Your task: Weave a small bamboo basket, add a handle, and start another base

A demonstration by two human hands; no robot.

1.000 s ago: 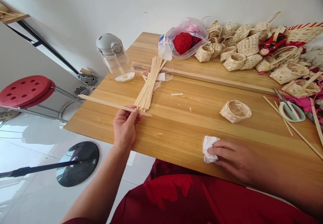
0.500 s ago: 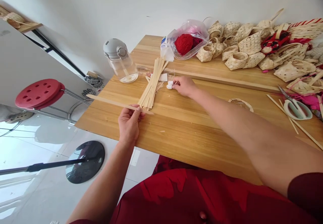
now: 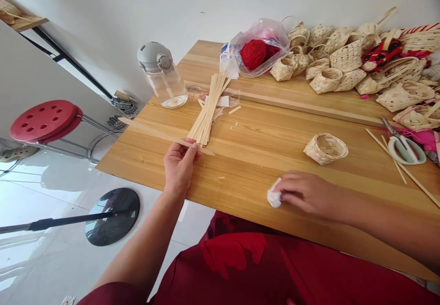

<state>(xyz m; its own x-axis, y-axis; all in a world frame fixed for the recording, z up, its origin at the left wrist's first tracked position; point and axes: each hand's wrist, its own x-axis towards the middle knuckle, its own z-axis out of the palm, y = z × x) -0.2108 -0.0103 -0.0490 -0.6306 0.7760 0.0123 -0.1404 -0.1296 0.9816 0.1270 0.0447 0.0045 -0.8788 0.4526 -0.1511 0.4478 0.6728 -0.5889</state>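
right hand (image 3: 304,192), fingers gripping 1 white wad (image 3: 274,198), is retreating to 4 o'clock from the strip bundle (image 3: 207,115); left hand (image 3: 178,165) is pinching 1 flat strip (image 3: 161,134), 8 o'clock.

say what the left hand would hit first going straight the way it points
Most likely the fanned bundle of pale strips, just beyond the fingers of the left hand; one view leaves the exact gap unclear.
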